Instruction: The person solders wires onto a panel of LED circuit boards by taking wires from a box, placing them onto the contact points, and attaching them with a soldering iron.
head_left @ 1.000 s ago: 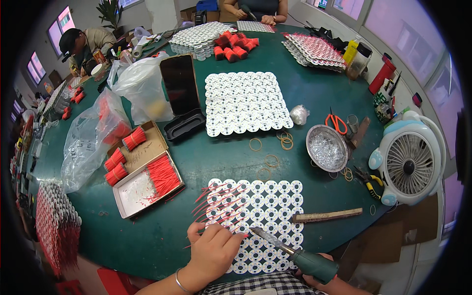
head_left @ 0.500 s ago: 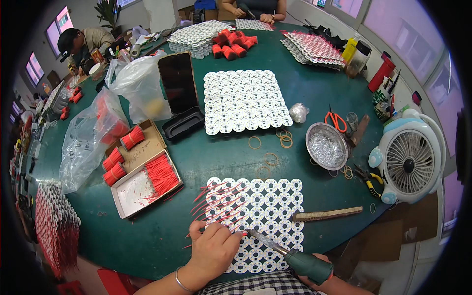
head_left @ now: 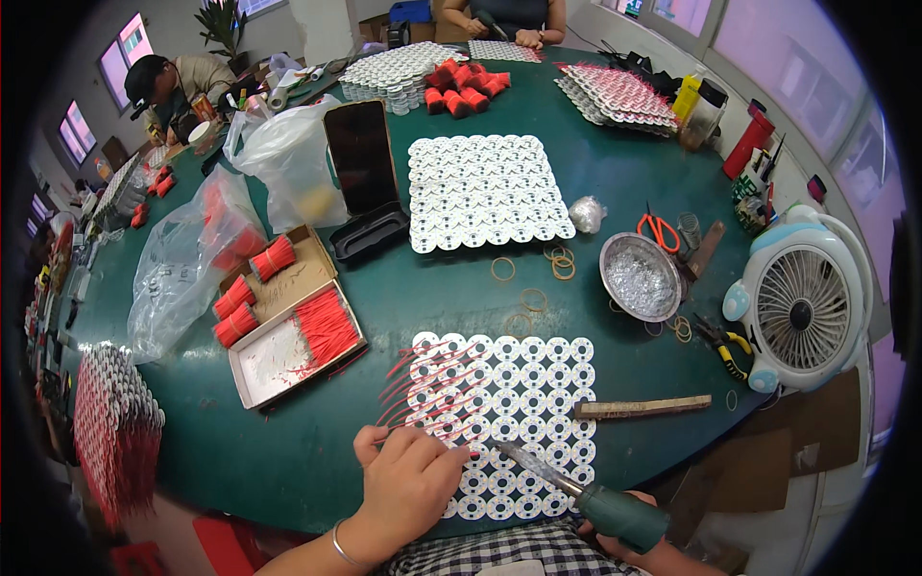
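Note:
A panel of white ring-shaped circuit boards (head_left: 531,402) lies flat in front of me. Thin red wires (head_left: 408,386) stick out leftward from its left columns. My left hand (head_left: 411,480) is closed over the panel's lower left, pinching a red wire whose end (head_left: 472,454) shows by the fingertips. In my right hand (head_left: 612,544) is a soldering iron (head_left: 622,516) with a green handle, which partly hides the fingers. Its metal tip points left, just above the boards and a little right of my left fingertips.
A box of cut red wires (head_left: 327,324) stands left. Beyond are a stacked board panel (head_left: 485,192), a phone (head_left: 359,158) and rubber bands (head_left: 502,270). To the right are a metal bowl (head_left: 615,300), a wooden stick (head_left: 643,407), pliers (head_left: 735,355) and a fan (head_left: 800,312). Two people work farther off.
The soldering iron's tip has shifted slightly right, away from the wire end at my left fingertips. My left hand stays closed at the panel. The whole view has shifted a little.

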`<state>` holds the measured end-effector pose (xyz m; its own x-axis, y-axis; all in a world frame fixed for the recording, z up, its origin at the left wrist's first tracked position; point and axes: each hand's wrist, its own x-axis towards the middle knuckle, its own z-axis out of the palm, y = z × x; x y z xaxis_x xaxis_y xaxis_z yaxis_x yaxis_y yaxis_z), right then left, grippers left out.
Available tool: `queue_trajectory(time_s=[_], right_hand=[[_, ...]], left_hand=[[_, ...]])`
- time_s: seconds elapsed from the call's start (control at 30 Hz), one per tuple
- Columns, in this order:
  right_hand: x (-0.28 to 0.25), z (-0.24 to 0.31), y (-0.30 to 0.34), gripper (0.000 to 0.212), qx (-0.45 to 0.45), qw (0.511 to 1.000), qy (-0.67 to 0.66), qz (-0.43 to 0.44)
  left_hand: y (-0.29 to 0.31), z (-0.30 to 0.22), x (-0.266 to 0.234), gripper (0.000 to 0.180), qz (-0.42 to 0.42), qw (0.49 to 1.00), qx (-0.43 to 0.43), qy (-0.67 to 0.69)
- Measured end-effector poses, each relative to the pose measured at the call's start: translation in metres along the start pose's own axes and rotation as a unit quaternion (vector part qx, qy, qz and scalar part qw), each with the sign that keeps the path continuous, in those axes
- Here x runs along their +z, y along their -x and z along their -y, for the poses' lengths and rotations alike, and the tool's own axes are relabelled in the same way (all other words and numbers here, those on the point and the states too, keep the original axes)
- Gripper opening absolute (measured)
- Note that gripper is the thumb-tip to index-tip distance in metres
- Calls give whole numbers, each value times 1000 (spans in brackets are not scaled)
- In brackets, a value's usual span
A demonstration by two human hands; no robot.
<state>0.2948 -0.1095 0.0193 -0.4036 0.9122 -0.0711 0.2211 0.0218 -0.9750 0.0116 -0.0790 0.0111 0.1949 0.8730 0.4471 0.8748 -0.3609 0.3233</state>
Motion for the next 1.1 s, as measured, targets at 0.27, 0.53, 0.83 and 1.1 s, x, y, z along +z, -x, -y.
queue_trajectory(time_s=[0.27, 0.53, 0.83, 1.1], right_hand=[[-3, -18, 6, 25, 26, 992, 96, 78], [0, -28, 6, 24, -83, 978, 181, 63], [0, -33, 8, 18, -83, 968, 226, 70], [2, -4, 13, 20, 124, 989, 79, 2]], left_hand=[[18, 0, 4, 10, 19, 998, 15, -57], [15, 1, 6, 10, 21, 998, 27, -51], [14, -1, 6, 9, 25, 998, 29, -52], [12, -7, -1, 3, 17, 999, 11, -36]])
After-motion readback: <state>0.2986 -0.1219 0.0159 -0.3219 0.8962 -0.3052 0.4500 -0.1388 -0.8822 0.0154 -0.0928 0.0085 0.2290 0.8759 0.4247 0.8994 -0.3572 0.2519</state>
